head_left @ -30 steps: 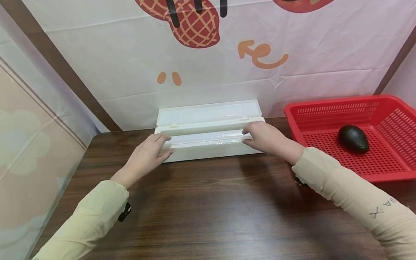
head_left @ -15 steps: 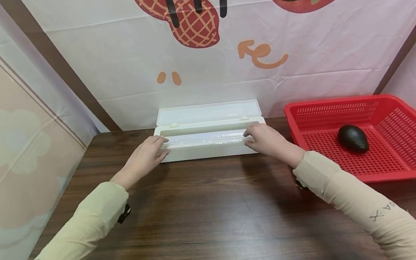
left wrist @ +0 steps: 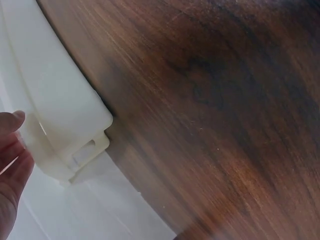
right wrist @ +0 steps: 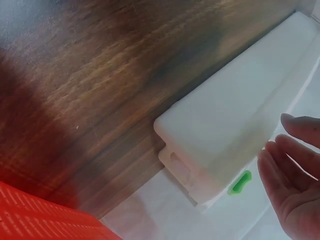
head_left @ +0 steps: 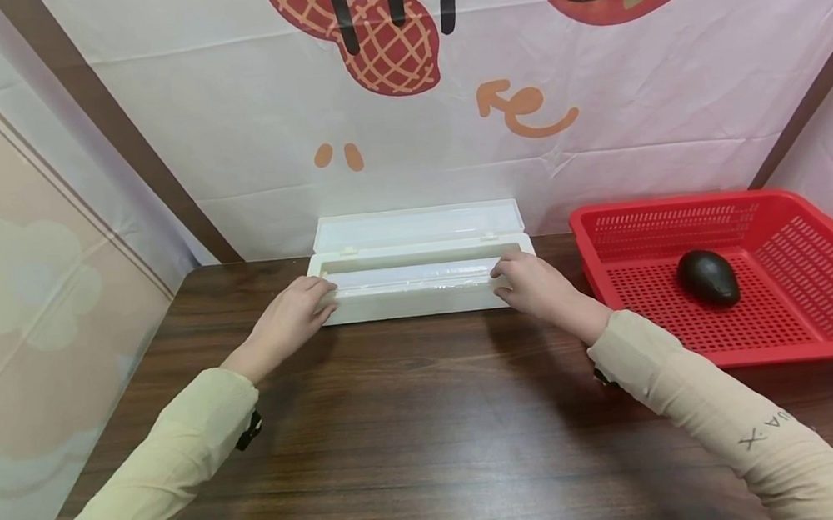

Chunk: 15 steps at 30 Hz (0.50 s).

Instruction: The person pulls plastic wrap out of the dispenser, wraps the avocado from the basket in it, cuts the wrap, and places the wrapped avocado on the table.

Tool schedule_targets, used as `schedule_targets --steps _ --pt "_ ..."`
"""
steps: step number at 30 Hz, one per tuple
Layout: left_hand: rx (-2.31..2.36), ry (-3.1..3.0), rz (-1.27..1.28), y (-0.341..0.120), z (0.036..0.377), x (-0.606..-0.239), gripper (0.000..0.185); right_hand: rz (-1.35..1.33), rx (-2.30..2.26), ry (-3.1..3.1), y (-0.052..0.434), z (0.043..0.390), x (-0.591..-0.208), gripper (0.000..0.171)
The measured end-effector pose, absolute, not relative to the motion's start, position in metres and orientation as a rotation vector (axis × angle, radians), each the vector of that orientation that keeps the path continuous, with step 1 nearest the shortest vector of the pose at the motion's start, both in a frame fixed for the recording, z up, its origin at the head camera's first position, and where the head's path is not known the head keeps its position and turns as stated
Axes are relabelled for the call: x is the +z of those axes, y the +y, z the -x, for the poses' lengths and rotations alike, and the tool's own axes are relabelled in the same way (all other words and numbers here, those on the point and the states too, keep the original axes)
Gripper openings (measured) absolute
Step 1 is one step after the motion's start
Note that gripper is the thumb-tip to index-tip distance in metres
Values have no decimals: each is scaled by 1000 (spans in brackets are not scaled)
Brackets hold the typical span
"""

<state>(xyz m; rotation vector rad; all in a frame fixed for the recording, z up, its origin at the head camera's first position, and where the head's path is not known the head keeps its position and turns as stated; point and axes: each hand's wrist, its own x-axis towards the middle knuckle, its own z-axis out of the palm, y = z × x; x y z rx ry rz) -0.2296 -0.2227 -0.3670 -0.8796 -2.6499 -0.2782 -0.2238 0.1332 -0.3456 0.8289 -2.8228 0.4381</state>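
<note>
— Holding anything, those two hands?

— Both are at a long white box [head_left: 419, 289] that sits at the far middle of the wooden table [head_left: 419, 444], against the printed cloth backdrop [head_left: 400, 86]. The left hand [head_left: 294, 314] is at the box's left end, the right hand [head_left: 535, 282] at its right end.

— Gripping it?

— The fingers are bent over the front edge at each end and touch it. On the left they curl a little; on the right they look relaxed, and the right wrist view shows those fingers [right wrist: 292, 170] fairly straight beside the box. Whether either hand truly pinches the clear film inside, I cannot tell.

— The box is open?

— Yes. Its lid [head_left: 416, 225] stands tilted back behind the body. A small green tab [right wrist: 240, 182] shows near the right end.

— Anything else on the table?

— A red basket [head_left: 808, 339] stands to the right, near the box but apart from it, with a dark avocado [head_left: 707, 278] lying in it. Both sleeves [head_left: 153, 495] are pale yellow-green.
</note>
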Motion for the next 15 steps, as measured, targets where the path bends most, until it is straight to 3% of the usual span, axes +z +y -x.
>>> schedule_targets --steps 15 --pt "-279 -2557 927 -224 232 -368 19 -838 345 -2732 129 225 -355 17"
